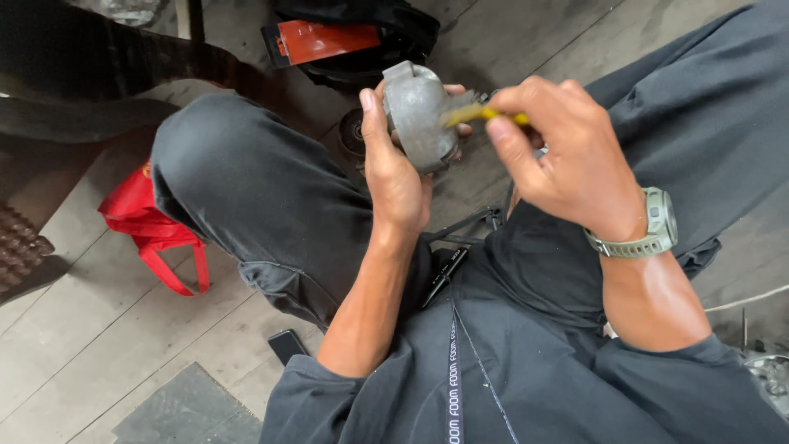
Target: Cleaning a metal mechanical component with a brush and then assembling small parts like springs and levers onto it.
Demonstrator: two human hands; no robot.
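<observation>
Head view: looking down at a seated person's lap and both hands, above a worn plank floor (pixel 99 345).
Left hand (pixel 394 164): fingers wrapped round a grey metal part (pixel 417 115) — thumb up along its near side, fingertips showing past its far edge.
Grey metal part: rounded and dull, held upright above the gap between the knees, roughly centre top of the view.
Right hand (pixel 567 152): thumb and fingers pinched on a small yellow-handled tool (pixel 485 115), whose tip lies against the right side of the metal part.
Right wrist: an olive-green watch (pixel 649 226).
Clothing: dark grey trousers (pixel 246 189) and a dark top, with a lanyard (pixel 454 362) hanging down the chest.
Floor, left: a red bag (pixel 152 226) beside the left knee; a dark phone-like slab (pixel 286 344) lies nearer the body.
Floor, top: a black bag with a red card (pixel 325 39) on it — beyond the hands.
</observation>
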